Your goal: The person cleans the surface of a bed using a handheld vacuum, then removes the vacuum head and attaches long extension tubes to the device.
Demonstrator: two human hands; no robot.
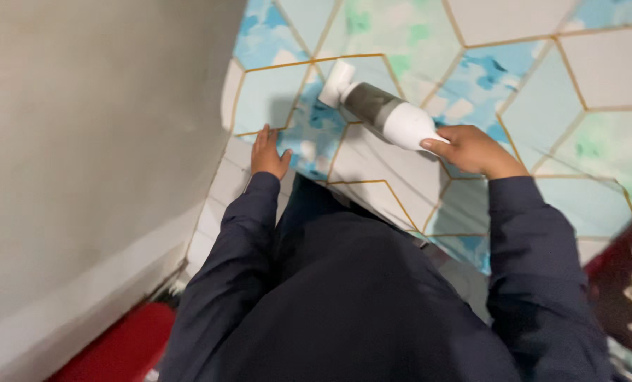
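Observation:
My right hand (474,150) grips the rear end of a small white and grey handheld vacuum (381,111). Its white nozzle points up and left, touching a sheet (542,78) patterned with blue, green and white hexagons edged in gold. My left hand (268,153) lies flat on the same sheet near its left edge, fingers spread and holding nothing. Both arms wear dark blue sleeves, and my dark clothing fills the lower middle of the view.
A plain beige wall (83,141) runs along the left, close to the sheet's edge. A red object (121,350) lies at the bottom left. A dark red patterned cloth (630,283) shows at the right edge.

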